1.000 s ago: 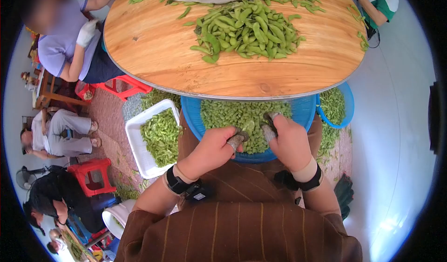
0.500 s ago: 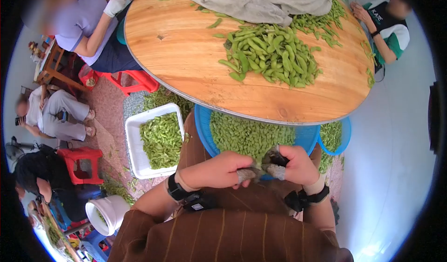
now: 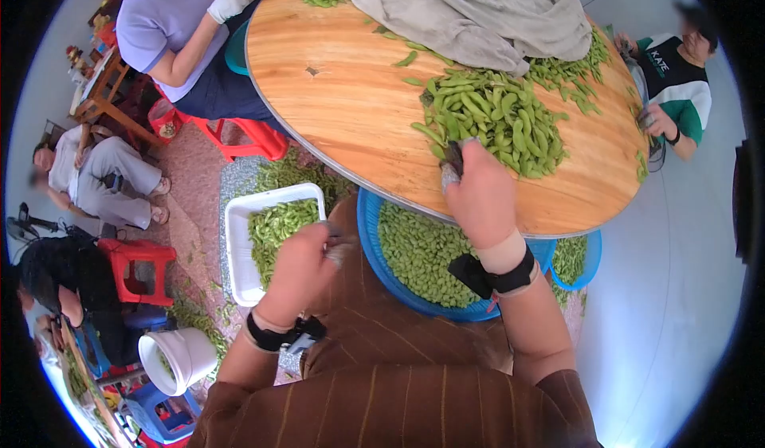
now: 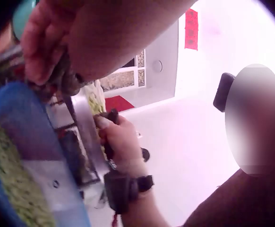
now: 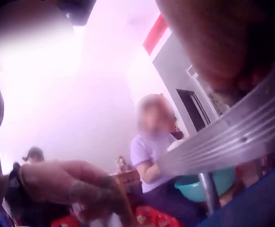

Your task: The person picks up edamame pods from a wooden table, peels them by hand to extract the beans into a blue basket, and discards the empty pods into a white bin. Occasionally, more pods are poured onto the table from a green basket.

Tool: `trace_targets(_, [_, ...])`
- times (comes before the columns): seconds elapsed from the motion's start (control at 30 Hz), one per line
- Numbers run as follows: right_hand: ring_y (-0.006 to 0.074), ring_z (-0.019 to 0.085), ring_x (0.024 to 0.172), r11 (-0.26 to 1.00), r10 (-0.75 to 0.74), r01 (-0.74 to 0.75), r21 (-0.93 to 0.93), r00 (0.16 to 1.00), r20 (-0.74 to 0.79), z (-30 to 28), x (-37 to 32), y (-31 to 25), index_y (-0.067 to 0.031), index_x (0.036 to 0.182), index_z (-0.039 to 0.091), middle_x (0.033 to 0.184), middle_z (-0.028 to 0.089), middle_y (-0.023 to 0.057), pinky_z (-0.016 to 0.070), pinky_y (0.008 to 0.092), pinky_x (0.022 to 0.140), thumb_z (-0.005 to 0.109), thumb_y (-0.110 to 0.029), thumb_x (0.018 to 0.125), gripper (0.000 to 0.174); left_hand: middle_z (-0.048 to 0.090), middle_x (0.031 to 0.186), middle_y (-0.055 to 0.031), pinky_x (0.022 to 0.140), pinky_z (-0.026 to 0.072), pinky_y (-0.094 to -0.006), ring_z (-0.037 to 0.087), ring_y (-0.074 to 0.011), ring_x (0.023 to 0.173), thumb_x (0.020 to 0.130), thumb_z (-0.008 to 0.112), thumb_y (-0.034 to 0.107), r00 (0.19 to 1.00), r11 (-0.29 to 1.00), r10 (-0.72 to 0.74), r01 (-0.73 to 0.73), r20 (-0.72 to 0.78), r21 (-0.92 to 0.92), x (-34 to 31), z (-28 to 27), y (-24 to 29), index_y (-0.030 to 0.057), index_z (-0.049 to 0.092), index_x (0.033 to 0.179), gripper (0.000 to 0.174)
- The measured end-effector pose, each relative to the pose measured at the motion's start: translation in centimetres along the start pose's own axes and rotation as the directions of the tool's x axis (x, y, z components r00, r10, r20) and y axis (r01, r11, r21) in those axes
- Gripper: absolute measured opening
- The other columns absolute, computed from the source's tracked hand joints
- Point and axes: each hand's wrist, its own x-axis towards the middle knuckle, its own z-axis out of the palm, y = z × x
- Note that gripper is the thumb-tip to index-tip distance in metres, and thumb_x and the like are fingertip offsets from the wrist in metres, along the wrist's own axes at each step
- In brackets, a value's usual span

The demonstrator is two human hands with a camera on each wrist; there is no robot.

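My right hand reaches over the near edge of the round wooden table, its fingertips at the near left side of a heap of green soybean pods. Whether those fingers pinch a pod, I cannot tell. Grey wraps cover the thumb and a finger of each hand. My left hand hangs blurred by the right side of a white plastic basket that contains green pods. Its fingers look loose in the right wrist view. Between my knees, under the table edge, a blue basin holds shelled green beans.
A grey cloth covers more pods at the table's far side. Beside the blue basin stands a smaller blue basket of green pieces. A white bucket and red stools are at left. Other people sit around the room.
My hands were together over the blue basin. They have parted, the left toward the white basket and the right up to the pod heap. The head view has turned.
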Motion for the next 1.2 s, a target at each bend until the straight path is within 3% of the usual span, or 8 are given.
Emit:
trace_targets(0.17, [0.0396,0.057,0.074,0.988,0.068,-0.072,0.140,0.997,0.034,-2.7,-3.0,-0.9,-0.0013,0.088,0.052,0.078,0.058,0.0187,0.0462,0.0456,0.065,0.066,-0.010,0.072,0.023,0.064,0.083,-0.0158,0.060,0.0486,-0.0356,0.063,-0.0274,0.069,0.084,0.059,0.010,0.981,0.862,0.188,-0.142,0.047,-0.486,3.0,3.3,5.1,-0.0008,0.062,0.095,0.016])
trace_targets(0.33, [0.0398,0.056,0.072,0.950,0.113,-0.135,0.281,0.989,0.093,-4.6,-7.5,-0.9,-0.0012,0.092,0.055,0.076,0.056,0.0183,0.0458,0.0434,0.062,0.068,-0.010,0.072,0.026,0.061,0.077,0.0011,0.055,0.0431,-0.0199,0.054,-0.0064,0.062,0.094,0.050,0.012,0.877,0.340,0.160,0.381,0.452,-0.860,4.2,4.8,9.2,0.0036,0.060,0.103,0.016])
trace_targets(0.87, [0.0321,0.064,0.078,0.813,0.042,-0.234,0.533,0.937,0.347,-7.8,-10.0,2.1,0.0003,0.097,0.056,0.083,0.064,0.0146,0.0494,0.0358,0.072,0.052,0.001,0.078,0.020,0.063,0.079,-0.0051,0.061,0.0465,-0.0299,0.056,-0.0134,0.070,0.074,0.047,-0.007,0.919,0.765,0.362,-0.199,0.154,-0.612,2.5,6.4,10.3,0.0017,0.062,0.093,0.025])
trace_targets(0.93, [0.0195,0.062,0.073,0.569,0.131,-0.454,0.686,0.873,0.469,-8.2,-10.2,2.2,-0.0001,0.098,0.057,0.077,0.063,0.0070,0.0493,0.0316,0.069,0.051,0.001,0.081,0.018,0.060,0.074,-0.0058,0.061,0.0474,-0.0332,0.056,-0.0169,0.069,0.074,0.053,-0.004,0.880,0.873,0.473,-0.460,0.047,-0.161,2.2,6.4,10.3,0.0020,0.060,0.093,0.021])
trace_targets(1.07, [0.0114,0.058,0.069,0.186,0.137,-0.757,0.626,0.651,0.747,-8.7,-10.8,3.6,-0.0015,0.103,0.059,0.075,0.060,0.0017,0.0485,0.0272,0.064,0.050,0.000,0.085,0.020,0.057,0.071,-0.0047,0.058,0.0466,-0.0331,0.056,-0.0179,0.065,0.080,0.054,0.000,0.833,0.829,0.547,-0.526,0.083,-0.193,2.3,6.8,10.2,0.0017,0.060,0.089,0.011])
trace_targets(1.13, [0.0110,0.058,0.064,-0.108,0.090,-0.747,0.656,0.650,0.755,-9.0,-11.3,3.4,-0.0025,0.108,0.059,0.076,0.060,0.0002,0.0475,0.0247,0.061,0.051,-0.001,0.086,0.023,0.054,0.070,-0.0038,0.052,0.0414,-0.0283,0.051,-0.0155,0.056,0.088,0.050,0.003,0.796,0.584,0.195,0.375,0.572,-0.720,1.9,6.4,10.9,0.0025,0.058,0.089,0.008])
trace_targets(1.17, [0.0110,0.058,0.064,-0.111,0.093,-0.747,0.656,0.649,0.755,-8.8,-11.8,3.3,-0.0025,0.108,0.059,0.076,0.060,0.0002,0.0475,0.0247,0.061,0.051,-0.001,0.086,0.023,0.054,0.070,-0.0038,0.052,0.0414,-0.0283,0.051,-0.0155,0.056,0.088,0.050,0.003,0.794,0.585,0.196,0.377,0.576,-0.718,1.7,6.9,10.6,0.0025,0.058,0.089,0.008])
trace_targets(1.2, [0.0112,0.058,0.064,0.175,0.119,-0.635,0.753,0.772,0.624,-8.3,-12.5,3.4,-0.0023,0.109,0.059,0.077,0.061,0.0005,0.0475,0.0246,0.060,0.053,-0.001,0.086,0.024,0.054,0.071,-0.0034,0.051,0.0380,-0.0257,0.047,-0.0131,0.053,0.091,0.049,0.007,0.684,0.125,0.301,0.663,0.665,-0.738,1.4,7.8,9.9,0.0030,0.056,0.091,0.008])
